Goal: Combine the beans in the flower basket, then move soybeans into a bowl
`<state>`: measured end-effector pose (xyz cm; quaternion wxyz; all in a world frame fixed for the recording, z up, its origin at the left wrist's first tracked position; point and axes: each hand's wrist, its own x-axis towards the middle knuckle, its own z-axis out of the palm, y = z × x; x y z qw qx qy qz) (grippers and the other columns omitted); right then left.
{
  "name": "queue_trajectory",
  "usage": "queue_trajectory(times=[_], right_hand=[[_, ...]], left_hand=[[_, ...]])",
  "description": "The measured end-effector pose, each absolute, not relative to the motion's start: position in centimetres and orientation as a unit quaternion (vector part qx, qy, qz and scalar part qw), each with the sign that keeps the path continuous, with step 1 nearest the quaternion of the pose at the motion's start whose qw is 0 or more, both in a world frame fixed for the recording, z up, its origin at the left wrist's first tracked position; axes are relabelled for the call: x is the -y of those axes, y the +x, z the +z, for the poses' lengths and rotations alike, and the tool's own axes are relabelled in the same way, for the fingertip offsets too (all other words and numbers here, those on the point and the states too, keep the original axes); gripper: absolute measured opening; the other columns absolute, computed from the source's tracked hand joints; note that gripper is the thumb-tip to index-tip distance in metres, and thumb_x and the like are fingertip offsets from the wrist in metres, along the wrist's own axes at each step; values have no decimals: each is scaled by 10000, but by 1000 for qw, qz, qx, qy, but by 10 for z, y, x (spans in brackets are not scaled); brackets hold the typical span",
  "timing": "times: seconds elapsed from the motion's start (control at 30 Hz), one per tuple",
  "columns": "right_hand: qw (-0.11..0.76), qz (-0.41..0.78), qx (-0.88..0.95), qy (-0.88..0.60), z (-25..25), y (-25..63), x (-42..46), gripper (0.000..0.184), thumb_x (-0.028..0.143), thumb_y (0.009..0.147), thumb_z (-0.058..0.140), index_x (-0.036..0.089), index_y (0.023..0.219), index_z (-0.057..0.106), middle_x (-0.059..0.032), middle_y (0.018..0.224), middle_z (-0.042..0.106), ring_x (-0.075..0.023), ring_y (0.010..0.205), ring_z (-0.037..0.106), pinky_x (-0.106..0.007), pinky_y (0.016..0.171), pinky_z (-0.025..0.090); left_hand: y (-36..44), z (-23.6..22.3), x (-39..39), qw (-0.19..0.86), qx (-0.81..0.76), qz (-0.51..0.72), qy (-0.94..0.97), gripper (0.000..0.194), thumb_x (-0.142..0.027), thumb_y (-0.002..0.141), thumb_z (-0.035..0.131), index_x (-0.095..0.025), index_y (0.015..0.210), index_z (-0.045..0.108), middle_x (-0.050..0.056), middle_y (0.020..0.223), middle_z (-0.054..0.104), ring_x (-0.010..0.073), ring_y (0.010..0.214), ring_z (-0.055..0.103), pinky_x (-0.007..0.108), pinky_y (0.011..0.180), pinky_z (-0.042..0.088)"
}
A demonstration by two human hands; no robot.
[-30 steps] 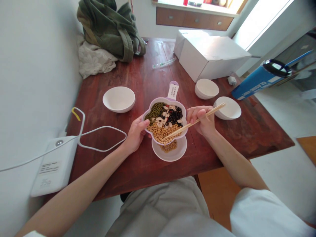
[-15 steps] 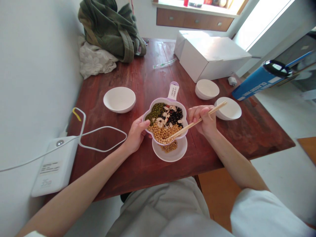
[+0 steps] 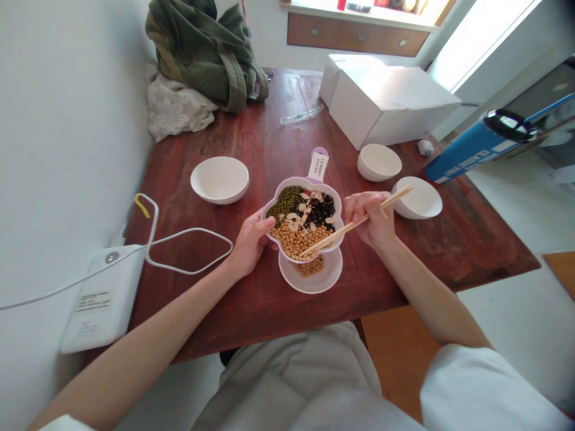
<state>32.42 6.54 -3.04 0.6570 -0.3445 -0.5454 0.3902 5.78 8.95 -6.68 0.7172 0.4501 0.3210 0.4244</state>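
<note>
This looks like a home; white bowls (image 3: 220, 179) stand on a reddish wooden tabletop (image 3: 251, 305); a green bag (image 3: 202, 60) slumps at its far left corner, by a plain wall (image 3: 67, 120); drawers (image 3: 359, 36) show beyond its far edge.

Table (image 3: 251, 305) fills mid-frame. Dish (image 3: 318, 166) at center, over the far part of the near bowl (image 3: 327, 276); beans (image 3: 291, 239) in both. Chopsticks (image 3: 354, 225) slant in from the right, tips in the dish's near part. Left bowl (image 3: 220, 179) left of the dish. Two right bowls (image 3: 380, 163) right of it, box (image 3: 372, 90) behind them, bottle (image 3: 478, 149) farther right. Upper left: bag (image 3: 202, 60) partly on cloth (image 3: 175, 111). Tube (image 3: 302, 115) between bag and box. Lower left: flat device (image 3: 101, 299), cable (image 3: 193, 230) across it.
</note>
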Motion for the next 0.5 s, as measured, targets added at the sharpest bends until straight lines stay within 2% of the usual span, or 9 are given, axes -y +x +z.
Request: queue_trajectory(times=[0.27, 0.5], right_hand=[[649, 393, 558, -337, -31, 324, -65, 674, 731, 957, 766, 238, 502, 694, -7, 417, 496, -156, 423, 512, -315, 458, 386], [647, 375, 556, -362, -33, 324, -64, 724, 786, 930, 757, 239, 468, 646, -28, 455, 588, -140, 405, 478, -337, 491, 418]], left_hand=[[59, -66, -89, 717, -312, 429, 453, 513, -580, 903, 793, -177, 1221, 788, 84, 954, 801, 187, 673, 680, 261, 510, 488], [58, -65, -89, 715, -313, 428, 456, 536, -583, 908, 788, -183, 1266, 772, 73, 935, 782, 197, 679, 694, 283, 552, 536]])
